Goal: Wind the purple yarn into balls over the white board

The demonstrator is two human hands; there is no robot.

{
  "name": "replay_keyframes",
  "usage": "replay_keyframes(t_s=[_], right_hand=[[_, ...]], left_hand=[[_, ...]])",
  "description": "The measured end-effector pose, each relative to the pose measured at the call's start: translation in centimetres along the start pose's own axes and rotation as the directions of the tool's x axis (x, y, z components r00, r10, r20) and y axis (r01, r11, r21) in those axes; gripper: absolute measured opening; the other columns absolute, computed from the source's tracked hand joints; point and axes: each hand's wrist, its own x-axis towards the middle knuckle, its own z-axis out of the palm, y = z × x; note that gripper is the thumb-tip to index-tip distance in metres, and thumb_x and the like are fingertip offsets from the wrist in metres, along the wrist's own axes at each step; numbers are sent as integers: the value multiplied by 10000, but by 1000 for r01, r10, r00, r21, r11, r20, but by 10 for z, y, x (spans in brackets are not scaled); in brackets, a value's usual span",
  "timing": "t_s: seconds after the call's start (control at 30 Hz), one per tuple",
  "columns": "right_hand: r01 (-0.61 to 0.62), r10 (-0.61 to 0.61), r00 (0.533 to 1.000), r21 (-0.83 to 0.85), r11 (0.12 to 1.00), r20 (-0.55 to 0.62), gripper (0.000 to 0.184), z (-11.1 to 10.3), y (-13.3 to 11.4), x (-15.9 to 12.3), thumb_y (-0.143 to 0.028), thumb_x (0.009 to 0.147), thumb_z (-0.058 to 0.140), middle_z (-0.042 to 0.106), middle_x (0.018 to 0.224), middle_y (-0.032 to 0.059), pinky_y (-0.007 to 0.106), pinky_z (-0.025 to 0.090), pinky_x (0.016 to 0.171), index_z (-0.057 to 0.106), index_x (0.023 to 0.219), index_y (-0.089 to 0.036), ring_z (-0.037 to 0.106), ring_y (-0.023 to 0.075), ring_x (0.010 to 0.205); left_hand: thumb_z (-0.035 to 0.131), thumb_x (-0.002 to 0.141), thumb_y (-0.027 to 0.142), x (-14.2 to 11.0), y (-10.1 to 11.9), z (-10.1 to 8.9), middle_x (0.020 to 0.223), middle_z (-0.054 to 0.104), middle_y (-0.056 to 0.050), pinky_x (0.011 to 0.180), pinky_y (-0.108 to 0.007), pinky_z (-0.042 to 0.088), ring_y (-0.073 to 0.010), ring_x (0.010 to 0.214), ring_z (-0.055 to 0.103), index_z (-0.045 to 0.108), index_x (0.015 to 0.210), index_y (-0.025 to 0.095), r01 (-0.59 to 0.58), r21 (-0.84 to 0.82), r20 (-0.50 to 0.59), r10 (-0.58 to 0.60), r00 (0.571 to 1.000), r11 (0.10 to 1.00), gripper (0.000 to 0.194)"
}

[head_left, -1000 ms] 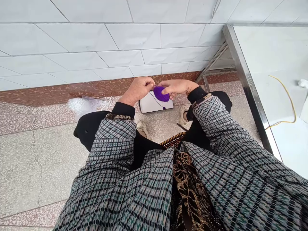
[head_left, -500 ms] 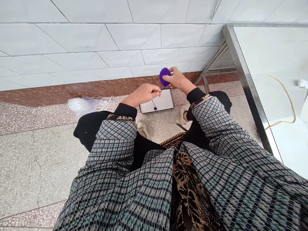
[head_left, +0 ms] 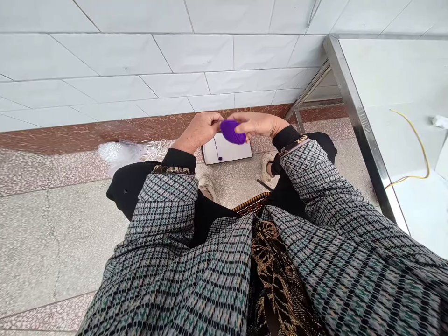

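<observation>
A purple yarn ball is gripped in my right hand, with the thumb across its near side. Close against its left side, my left hand pinches the purple yarn between thumb and fingertips. From that pinch the strand hangs down to a small dark purple bit of yarn, which shows against the white inside of a shallow box on the floor. The fingers behind the ball are hidden.
White string in clear plastic lies on the floor at left, by the tiled wall. A metal-edged table stands at right, bearing a yellow cord. A woven basket rim shows between my legs.
The yarn ball has come down and left in my right hand and is turned. My hands are nearer each other. The hanging strand with its small end has shifted slightly left.
</observation>
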Motion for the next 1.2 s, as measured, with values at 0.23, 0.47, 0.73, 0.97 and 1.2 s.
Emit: replay_keyframes(t_s=[0.23,0.47,0.73,0.97,1.2], right_hand=[[164,-21,859,236,958,-512,379,3,-1,14,-394,1073,828,627,784,-68,153,544,571,502,1177,-231,602,92,598],[-252,230,705,67,965,-670,318,14,-10,15,-149,1040,788,639,733,-53,158,518,501,501,1157,-221,596,114,571],[-306,269,927,-109,946,-261,306,12,-9,0,-145,885,905,683,742,3,216,568,541,660,1067,-173,644,147,598],[112,-51,943,171,979,-329,408,14,-21,-8,-407,1023,885,687,887,-30,164,562,638,558,1166,-211,672,97,690],[-181,174,704,63,981,-689,330,11,-12,14,-188,1071,792,619,782,-58,154,506,500,474,1144,-237,596,99,564]], left_hand=[[620,934,274,-1,-1,14,712,664,-8,789,-321,500,-174,705,570,790,858,197,-91,48,187,80,979,995,202],[628,931,273,-4,5,9,741,685,-16,803,-333,494,-180,708,565,826,901,187,-111,42,169,102,980,993,218],[619,906,233,-2,5,-2,930,790,-71,958,-355,554,-229,926,676,786,881,167,-25,11,18,25,1000,1000,181],[616,935,296,5,-6,9,808,712,-28,862,-341,514,-214,850,625,748,862,191,11,-26,40,-10,999,1000,183],[615,903,291,-4,12,9,683,627,3,766,-327,464,-170,667,532,794,858,208,-118,-2,286,113,952,993,202]])
